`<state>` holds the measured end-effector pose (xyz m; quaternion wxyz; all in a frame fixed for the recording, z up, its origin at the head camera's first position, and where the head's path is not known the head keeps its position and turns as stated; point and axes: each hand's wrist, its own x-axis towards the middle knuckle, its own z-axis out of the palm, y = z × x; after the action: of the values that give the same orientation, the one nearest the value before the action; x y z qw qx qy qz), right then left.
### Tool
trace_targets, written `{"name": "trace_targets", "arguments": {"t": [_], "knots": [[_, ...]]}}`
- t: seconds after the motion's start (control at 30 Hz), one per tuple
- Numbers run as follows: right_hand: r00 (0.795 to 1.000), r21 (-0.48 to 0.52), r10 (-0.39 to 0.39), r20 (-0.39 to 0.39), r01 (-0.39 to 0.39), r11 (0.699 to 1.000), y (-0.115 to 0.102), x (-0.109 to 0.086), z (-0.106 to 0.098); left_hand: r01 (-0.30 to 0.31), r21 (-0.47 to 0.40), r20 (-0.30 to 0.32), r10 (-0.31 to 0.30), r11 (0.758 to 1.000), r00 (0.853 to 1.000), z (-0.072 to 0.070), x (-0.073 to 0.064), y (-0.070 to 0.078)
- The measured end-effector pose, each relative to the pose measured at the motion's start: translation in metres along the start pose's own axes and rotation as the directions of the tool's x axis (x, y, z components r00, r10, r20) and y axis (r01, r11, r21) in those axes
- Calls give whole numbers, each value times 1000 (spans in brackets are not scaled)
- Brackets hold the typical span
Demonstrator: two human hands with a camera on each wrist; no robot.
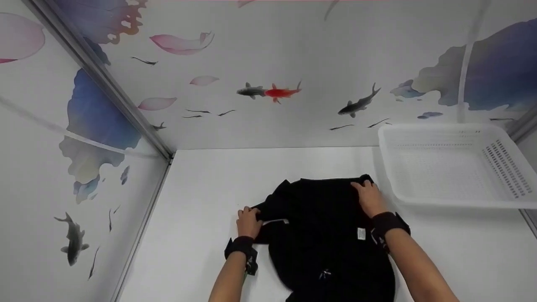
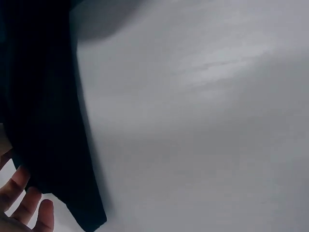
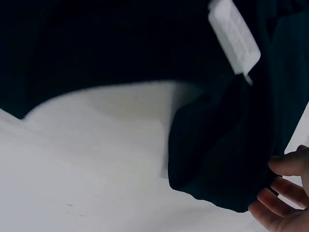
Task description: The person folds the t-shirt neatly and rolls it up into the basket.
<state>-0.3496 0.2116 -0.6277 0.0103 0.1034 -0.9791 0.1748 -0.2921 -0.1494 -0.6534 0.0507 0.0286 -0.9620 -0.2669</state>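
A black garment (image 1: 323,218) lies spread on a white table, its lower part running past the bottom of the head view. It has a white label (image 1: 361,233) and a small light mark (image 1: 325,274). At the left, my left hand (image 1: 249,223) pinches the edge of a sleeve-like part; the left wrist view catches its fingers (image 2: 30,203) against the dark cloth. My right hand (image 1: 371,198) grips the far right corner. In the right wrist view, thumb and fingers (image 3: 287,166) meet at the cloth's edge, and a white tag (image 3: 235,36) hangs nearby.
A white perforated plastic basket (image 1: 453,201) stands at the right, just beyond my right hand. Panels with painted fish and petals (image 1: 293,50) rise behind the table (image 1: 201,188) and along its left side. A metal corner strip (image 1: 138,121) joins them.
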Motion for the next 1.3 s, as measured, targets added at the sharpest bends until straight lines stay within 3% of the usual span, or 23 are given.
{"name": "trace_targets", "arguments": {"t": [0.13, 0.3, 0.47, 0.53, 0.6, 0.7, 0.8, 0.9, 0.97, 1.0, 1.07, 1.2, 1.3], "knots": [[1000, -59, 8, 25, -6, 998, 8, 2, 0, -49, -35, -22, 48, 998, 999, -12, -1, -9], [1000, -97, 4, -3, -5, 995, 17, 7, -2, -77, -148, 36, 84, 986, 996, -32, 16, -19], [998, 95, 54, 23, -56, 994, 14, 22, -23, 5, -325, 106, 32, 946, 994, -60, 37, -30], [995, 184, 95, 40, -101, 978, 9, 29, -37, 64, -348, 126, -22, 935, 992, -74, 46, -35], [986, 272, 149, 71, -163, 949, 5, 36, -50, 112, -310, 137, -72, 944, 988, -88, 55, -40], [960, 421, 235, 153, -279, 863, 1, 47, -64, 150, -184, 139, -125, 971, 982, -107, 66, -46], [916, 555, 318, 245, -401, 729, -2, 55, -72, 140, -43, 129, -133, 989, 983, -122, 77, -50], [874, 657, 375, 308, -481, 581, -4, 62, -77, 133, 24, 129, -135, 991, 982, -132, 87, -52], [859, 691, 394, 326, -501, 521, -6, 65, -78, 125, 42, 133, -130, 991, 983, -137, 93, -52], [856, 696, 401, 326, -504, 511, -7, 66, -78, 119, 48, 141, -125, 992, 982, -138, 95, -52], [861, 678, 409, 303, -496, 543, -9, 68, -76, 98, 61, 156, -106, 993, 982, -139, 99, -51], [891, 570, 377, 251, -451, 687, -9, 67, -62, 40, 99, 190, -58, 994, 980, -132, 103, -51], [913, 537, 316, 257, -407, 739, -7, 66, -47, 0, 127, 186, -24, 992, 982, -122, 101, -54]]}}
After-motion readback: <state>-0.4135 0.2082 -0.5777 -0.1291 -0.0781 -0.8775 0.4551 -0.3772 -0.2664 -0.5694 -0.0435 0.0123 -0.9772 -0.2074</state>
